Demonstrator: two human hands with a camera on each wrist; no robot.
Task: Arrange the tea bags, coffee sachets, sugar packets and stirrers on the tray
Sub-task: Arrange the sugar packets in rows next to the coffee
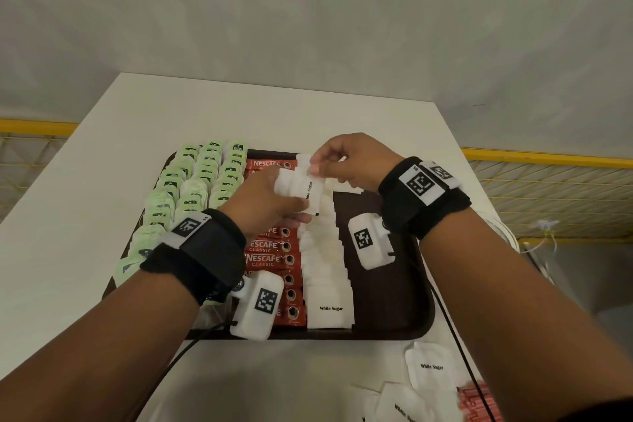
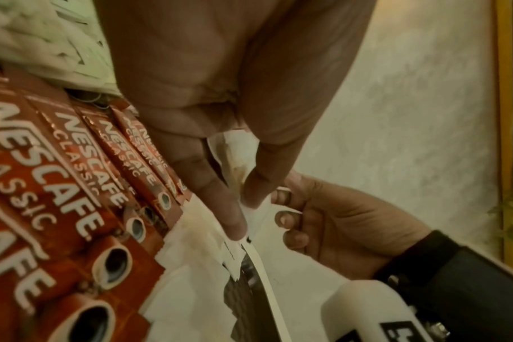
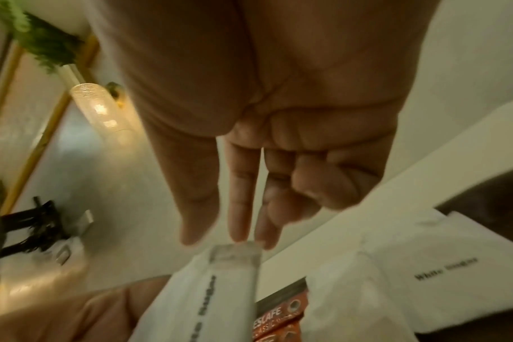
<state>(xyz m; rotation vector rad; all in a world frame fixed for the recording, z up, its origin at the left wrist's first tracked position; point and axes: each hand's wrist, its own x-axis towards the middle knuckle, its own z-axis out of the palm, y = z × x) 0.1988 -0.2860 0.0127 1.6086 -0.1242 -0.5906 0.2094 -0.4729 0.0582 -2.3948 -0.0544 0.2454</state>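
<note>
A dark brown tray (image 1: pixel 404 322) on a white table carries rows of green tea bags (image 1: pixel 191 188), red Nescafe coffee sachets (image 1: pixel 270 255) and a column of white sugar packets (image 1: pixel 329 291). My left hand (image 1: pixel 270 199) grips a small stack of white sugar packets (image 1: pixel 301 187) above the tray's far middle. My right hand (image 1: pixel 342 161) pinches the stack's top edge with thumb and fingertips. In the left wrist view my left hand (image 2: pixel 240 206) clamps packet edges (image 2: pixel 235 252) beside the coffee sachets (image 2: pixel 82 185). In the right wrist view my right hand (image 3: pixel 237 236) touches the sugar stack (image 3: pixel 220 289).
Loose white sugar packets (image 1: pixel 430 367) and a bunch of red stirrers (image 1: pixel 479 402) lie on the table (image 1: pixel 274 106) near the front right corner. The right strip of the tray is bare. A yellow railing (image 1: pixel 548 158) runs behind the table.
</note>
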